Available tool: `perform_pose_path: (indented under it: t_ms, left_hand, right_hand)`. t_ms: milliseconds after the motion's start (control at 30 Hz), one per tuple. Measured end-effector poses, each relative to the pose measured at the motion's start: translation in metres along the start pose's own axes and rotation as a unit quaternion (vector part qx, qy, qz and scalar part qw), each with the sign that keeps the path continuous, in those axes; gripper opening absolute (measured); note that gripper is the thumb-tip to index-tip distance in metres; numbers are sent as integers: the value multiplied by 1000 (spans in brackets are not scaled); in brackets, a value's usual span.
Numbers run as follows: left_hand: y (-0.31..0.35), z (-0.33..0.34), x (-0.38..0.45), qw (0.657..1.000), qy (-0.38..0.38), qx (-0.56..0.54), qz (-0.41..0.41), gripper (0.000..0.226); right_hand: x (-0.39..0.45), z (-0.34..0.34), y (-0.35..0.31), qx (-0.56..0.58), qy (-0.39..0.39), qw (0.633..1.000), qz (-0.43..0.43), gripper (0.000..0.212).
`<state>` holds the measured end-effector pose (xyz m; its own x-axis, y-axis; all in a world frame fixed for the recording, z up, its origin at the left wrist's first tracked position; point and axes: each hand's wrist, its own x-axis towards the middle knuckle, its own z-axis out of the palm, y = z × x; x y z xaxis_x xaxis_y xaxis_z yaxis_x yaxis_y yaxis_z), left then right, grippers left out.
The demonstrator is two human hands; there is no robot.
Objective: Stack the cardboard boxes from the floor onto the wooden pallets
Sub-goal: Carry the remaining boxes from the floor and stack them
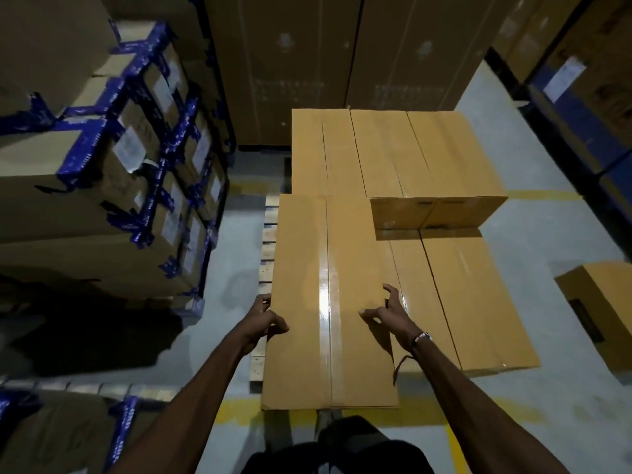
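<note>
We see only a strip of the wooden pallet (267,268) along its left edge; boxes cover the rest. Our left hand (265,321) grips the left edge of the taped cardboard box (307,302), thumb on top, its fingers hidden beneath. Our right hand (388,311) curls over the right edge. The box overhangs the pallet's near end, above the yellow floor line (461,413). Lower boxes (475,302) lie right; a taller stack (393,152) stands far. One box on the floor (605,302) is cut off right. Bare floor separates the pallet from dim blue-taped cartons (136,165) left.
</note>
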<state>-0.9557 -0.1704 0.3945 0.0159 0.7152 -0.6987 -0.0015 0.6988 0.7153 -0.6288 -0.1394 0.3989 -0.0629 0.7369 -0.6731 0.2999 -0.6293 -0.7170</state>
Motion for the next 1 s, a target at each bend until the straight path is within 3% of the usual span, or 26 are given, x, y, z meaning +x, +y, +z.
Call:
perform_pose_path:
  t_ms: [433, 1000]
  left_hand:
    - [12, 40, 87, 994, 25, 88, -63, 79]
    - [5, 47, 134, 987, 52, 119, -98, 83]
  right_hand:
    - [97, -40, 2, -73, -13, 997, 26, 99]
    - [148, -44, 22, -93, 7, 995, 22, 108]
